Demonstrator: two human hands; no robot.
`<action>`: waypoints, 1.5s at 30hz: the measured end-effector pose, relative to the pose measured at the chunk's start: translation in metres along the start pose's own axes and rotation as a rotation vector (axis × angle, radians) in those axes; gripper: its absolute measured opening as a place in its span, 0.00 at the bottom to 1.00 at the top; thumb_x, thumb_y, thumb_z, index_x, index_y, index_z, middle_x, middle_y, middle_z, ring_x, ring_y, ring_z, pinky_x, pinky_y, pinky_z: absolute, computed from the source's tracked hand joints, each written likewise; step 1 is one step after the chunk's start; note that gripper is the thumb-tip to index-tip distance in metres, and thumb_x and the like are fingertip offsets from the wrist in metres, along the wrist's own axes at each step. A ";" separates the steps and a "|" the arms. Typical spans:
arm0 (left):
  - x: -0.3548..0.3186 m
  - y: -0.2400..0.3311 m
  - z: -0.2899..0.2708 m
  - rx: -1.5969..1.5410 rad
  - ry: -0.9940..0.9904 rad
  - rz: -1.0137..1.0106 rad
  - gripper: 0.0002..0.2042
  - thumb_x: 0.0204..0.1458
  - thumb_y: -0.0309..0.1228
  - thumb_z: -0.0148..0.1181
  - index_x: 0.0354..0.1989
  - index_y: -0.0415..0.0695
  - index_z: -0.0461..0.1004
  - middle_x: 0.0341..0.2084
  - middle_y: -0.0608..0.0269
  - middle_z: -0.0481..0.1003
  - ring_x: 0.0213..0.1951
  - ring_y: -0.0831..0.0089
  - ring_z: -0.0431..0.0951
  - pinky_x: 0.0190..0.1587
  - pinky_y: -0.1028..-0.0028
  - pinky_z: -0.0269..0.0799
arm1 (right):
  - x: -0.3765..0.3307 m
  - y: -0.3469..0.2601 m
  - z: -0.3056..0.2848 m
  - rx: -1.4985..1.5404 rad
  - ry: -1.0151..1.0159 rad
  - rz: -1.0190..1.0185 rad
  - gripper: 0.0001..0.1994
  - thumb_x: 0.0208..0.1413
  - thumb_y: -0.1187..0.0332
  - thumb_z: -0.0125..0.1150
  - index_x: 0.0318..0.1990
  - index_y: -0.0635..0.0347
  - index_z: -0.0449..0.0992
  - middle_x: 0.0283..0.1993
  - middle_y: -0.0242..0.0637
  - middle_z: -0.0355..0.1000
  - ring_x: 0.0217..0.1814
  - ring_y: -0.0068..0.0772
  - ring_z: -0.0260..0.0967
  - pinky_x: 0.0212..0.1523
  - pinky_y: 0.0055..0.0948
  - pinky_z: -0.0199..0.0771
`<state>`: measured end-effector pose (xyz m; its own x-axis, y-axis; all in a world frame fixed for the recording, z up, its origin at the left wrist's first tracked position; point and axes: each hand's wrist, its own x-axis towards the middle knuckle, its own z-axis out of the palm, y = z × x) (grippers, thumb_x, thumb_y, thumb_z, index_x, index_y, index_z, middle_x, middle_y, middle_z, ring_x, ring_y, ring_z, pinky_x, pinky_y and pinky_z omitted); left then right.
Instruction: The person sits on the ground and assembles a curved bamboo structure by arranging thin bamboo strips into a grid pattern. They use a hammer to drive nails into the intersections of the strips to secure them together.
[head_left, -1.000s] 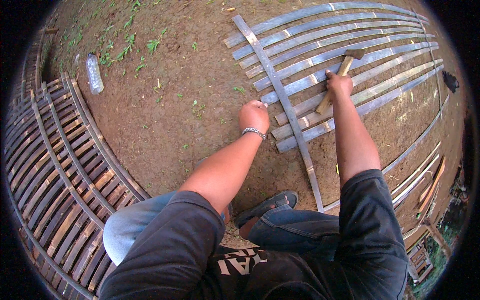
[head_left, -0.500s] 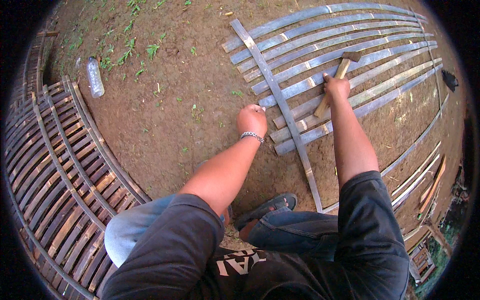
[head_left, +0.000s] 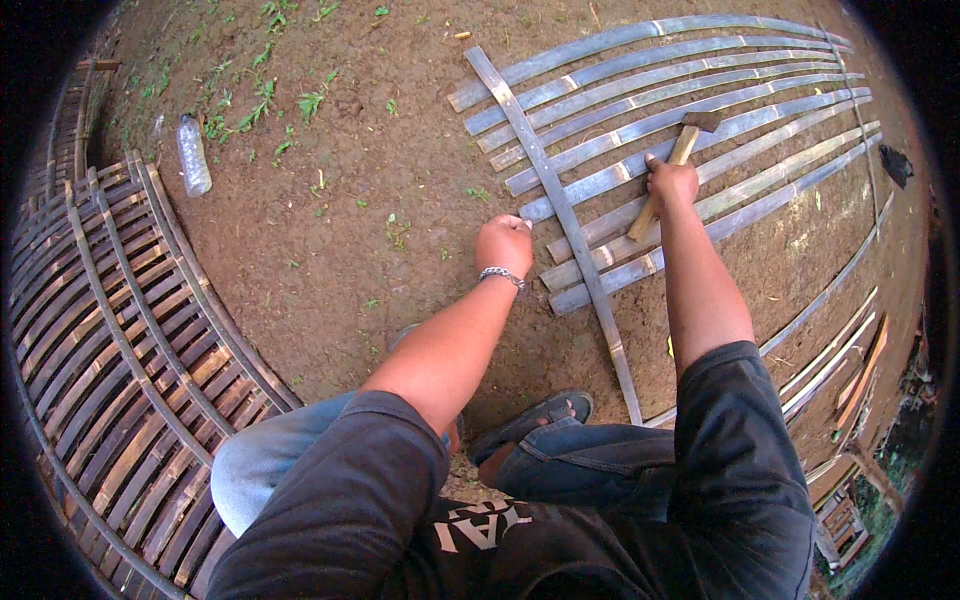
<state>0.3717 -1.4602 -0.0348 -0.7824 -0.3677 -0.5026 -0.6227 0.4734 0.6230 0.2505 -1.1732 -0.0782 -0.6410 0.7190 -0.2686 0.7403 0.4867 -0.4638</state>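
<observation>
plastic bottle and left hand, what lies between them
In the head view, brown soil with a few small green plants lies between the plastic bottle and the left hand.

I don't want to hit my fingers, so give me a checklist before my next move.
1. Hammer held by its wooden handle in the right hand: ok.
2. Left hand apart from the hammer head: ok.
3. Cross strip lying over the slats: ok.
4. Slat ends flush with the cross strip: not ok, they stick out past it.
5. Nail between the left fingertips: cannot tell, too small.
</observation>
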 end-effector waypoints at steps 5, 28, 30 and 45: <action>0.000 -0.005 -0.003 -0.424 -0.033 -0.121 0.17 0.57 0.46 0.64 0.31 0.41 0.80 0.21 0.67 0.77 0.24 0.69 0.75 0.29 0.65 0.70 | -0.022 -0.011 -0.024 0.052 -0.021 -0.062 0.24 0.47 0.57 0.76 0.44 0.68 0.76 0.37 0.48 0.79 0.37 0.43 0.78 0.38 0.39 0.77; -0.035 0.026 -0.006 -1.530 -0.406 -0.448 0.37 0.64 0.60 0.43 0.58 0.31 0.67 0.54 0.45 0.72 0.55 0.58 0.73 0.62 0.62 0.65 | -0.236 -0.042 -0.041 0.091 -0.462 -0.463 0.16 0.47 0.71 0.70 0.44 0.62 0.77 0.38 0.49 0.79 0.41 0.49 0.80 0.43 0.41 0.78; -0.034 0.018 -0.006 -1.547 -0.448 -0.483 0.36 0.64 0.60 0.43 0.58 0.32 0.67 0.53 0.46 0.73 0.55 0.58 0.73 0.62 0.62 0.65 | -0.238 -0.041 -0.042 0.087 -0.477 -0.477 0.16 0.47 0.71 0.69 0.45 0.62 0.77 0.39 0.52 0.79 0.43 0.53 0.79 0.44 0.43 0.78; 0.012 -0.035 -0.038 -0.228 0.132 0.122 0.13 0.60 0.30 0.55 0.49 0.39 0.76 0.42 0.53 0.79 0.46 0.61 0.79 0.52 0.65 0.73 | -0.216 -0.024 -0.032 0.136 -0.521 -0.385 0.19 0.53 0.63 0.70 0.47 0.64 0.74 0.34 0.44 0.77 0.36 0.40 0.77 0.40 0.39 0.76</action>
<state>0.3834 -1.5113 -0.0398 -0.8368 -0.4271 -0.3427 -0.4982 0.3339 0.8002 0.3775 -1.3238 0.0181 -0.8943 0.1550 -0.4198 0.4281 0.5694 -0.7018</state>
